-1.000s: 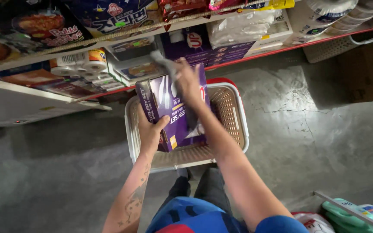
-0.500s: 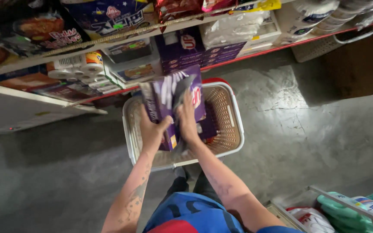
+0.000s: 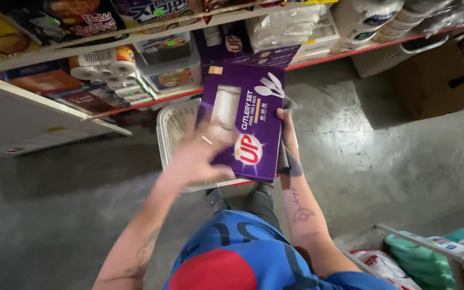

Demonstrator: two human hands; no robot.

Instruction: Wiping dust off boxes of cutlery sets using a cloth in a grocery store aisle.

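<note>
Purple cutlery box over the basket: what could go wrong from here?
1. The purple cutlery box is held only at its edges, the right hand along one side and the blurred left hand at a lower corner, so it might slip.
2. It could drop onto the rim of the white basket and tip it.

Purple box [image 3: 245,121] with red-and-white emblem — cream woven basket [image 3: 174,124] — grey floor [image 3: 377,156].
</note>
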